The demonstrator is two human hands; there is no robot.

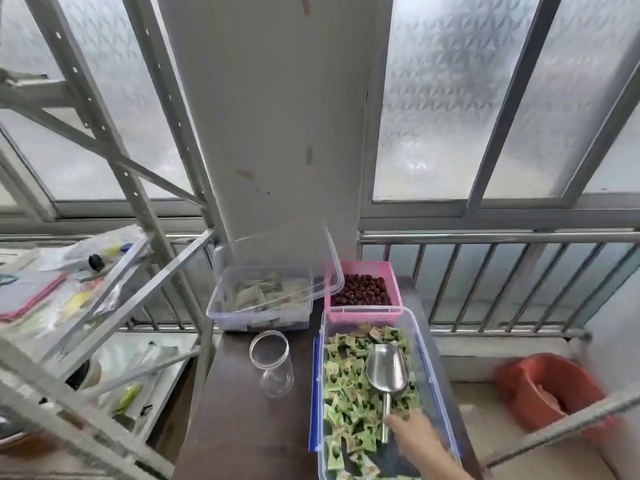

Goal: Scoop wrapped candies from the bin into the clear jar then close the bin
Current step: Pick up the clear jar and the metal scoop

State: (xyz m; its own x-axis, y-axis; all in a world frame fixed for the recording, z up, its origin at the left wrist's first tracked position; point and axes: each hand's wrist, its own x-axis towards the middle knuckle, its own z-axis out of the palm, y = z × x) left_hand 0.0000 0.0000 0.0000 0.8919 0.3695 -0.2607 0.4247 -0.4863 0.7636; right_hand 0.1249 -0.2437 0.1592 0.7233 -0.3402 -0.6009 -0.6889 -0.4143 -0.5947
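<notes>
A clear plastic bin point(429, 362) with blue latches lies open on the dark table, full of green wrapped candies point(346, 403). A metal scoop point(387, 368) rests on the candies, bowl toward the window, handle toward me. My right hand point(415, 436) reaches into the bin from the lower right, its fingertips at the scoop's handle; I cannot tell whether it grips the handle. An empty clear jar point(272, 362) without a lid stands on the table just left of the bin. My left hand is out of view.
Behind the jar sits another clear bin point(259, 306) of pale packets with a clear lid point(322, 271) leaning across it. A pink basket point(363, 271) of dark red fruits stands behind the candy bin. Metal shelving point(104, 271) crowds the left; a red tub point(550, 389) lies on the floor right.
</notes>
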